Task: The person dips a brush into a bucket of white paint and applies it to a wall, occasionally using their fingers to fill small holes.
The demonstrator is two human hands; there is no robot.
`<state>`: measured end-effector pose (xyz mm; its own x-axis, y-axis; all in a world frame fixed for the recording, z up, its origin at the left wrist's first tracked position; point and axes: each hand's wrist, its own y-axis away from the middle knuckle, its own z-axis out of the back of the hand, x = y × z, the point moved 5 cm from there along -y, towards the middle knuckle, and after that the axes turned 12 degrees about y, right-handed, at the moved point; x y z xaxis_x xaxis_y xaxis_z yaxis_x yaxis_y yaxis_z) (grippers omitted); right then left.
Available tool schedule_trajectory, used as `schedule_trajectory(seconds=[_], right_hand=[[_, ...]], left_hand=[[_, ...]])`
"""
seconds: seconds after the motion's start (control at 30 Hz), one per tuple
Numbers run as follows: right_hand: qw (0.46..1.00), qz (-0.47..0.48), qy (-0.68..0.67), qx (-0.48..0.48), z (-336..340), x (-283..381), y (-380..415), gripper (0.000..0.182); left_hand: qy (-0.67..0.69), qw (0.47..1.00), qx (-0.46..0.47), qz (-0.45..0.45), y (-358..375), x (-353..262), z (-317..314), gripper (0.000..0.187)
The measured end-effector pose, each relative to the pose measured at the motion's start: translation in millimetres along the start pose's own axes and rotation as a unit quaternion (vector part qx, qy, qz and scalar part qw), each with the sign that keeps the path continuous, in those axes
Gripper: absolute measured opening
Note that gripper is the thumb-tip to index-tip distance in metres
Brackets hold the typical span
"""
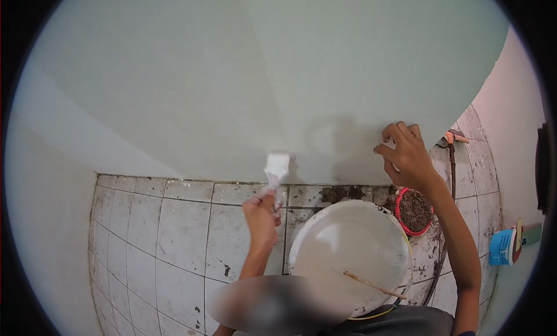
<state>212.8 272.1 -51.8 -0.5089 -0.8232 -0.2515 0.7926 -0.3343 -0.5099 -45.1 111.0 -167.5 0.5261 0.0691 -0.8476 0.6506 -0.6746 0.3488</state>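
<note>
My left hand (262, 220) is closed round the handle of a paintbrush (277, 165) coated in white. Its wide head points up against the lower part of the pale wall (203, 92). My right hand (406, 156) is raised near the wall's right edge, fingers bent and apart, with nothing in it. Between my forearms stands a large white bucket (313, 220) with whitish liquid inside. A thin stick (371, 284) lies slanted across the bucket's near side.
A red-rimmed pot (398, 211) of brown crumbly material stands right of the bucket. White floor tiles (180, 237) carry dark stains and smears. A dark hose (452, 168) runs along the right. Further right is a blue object (502, 247). A blurred patch hides the bottom middle.
</note>
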Motion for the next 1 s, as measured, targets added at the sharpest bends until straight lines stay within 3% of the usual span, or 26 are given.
schedule_trajectory(seconds=[0.13, 0.27, 0.33, 0.4, 0.53, 0.67, 0.8, 1.0], right_hand=[[1.000, -0.001, 0.006, 0.007, -2.1, 0.3, 0.0, 0.027], [1.000, -0.004, 0.007, 0.010, -2.2, 1.0, 0.7, 0.028], [1.000, -0.003, 0.006, 0.014, -0.9, 0.9, 0.5, 0.028], [1.000, -0.001, 0.006, 0.015, -0.7, 0.7, -0.1, 0.028], [1.000, 0.003, 0.008, 0.015, -1.3, 2.0, 2.0, 0.028], [1.000, 0.009, 0.010, 0.020, 0.2, 0.8, 1.0, 0.028], [1.000, 0.009, 0.011, 0.018, 1.2, 2.2, 1.4, 0.029], [0.999, 0.016, 0.024, 0.029, -3.1, 0.0, 4.4, 0.030]], left_hand=[[0.067, 0.984, 0.097, -0.134, 48.0, -86.8, -31.4, 0.019], [0.092, 0.972, 0.104, -0.190, 44.3, -89.6, -33.7, 0.019], [0.050, 0.980, 0.076, -0.179, 14.0, -43.3, -14.0, 0.019], [0.016, 0.995, 0.064, -0.076, -23.0, 26.9, 19.2, 0.019], [-0.109, 0.994, 0.007, 0.019, -56.4, 124.6, 84.9, 0.020], [-0.154, 0.984, -0.029, 0.089, -53.6, 150.7, 110.5, 0.020], [-0.110, 0.993, -0.020, 0.038, -41.1, 106.6, 71.6, 0.018], [0.051, 0.991, 0.071, -0.097, 26.5, -52.8, -7.5, 0.017]])
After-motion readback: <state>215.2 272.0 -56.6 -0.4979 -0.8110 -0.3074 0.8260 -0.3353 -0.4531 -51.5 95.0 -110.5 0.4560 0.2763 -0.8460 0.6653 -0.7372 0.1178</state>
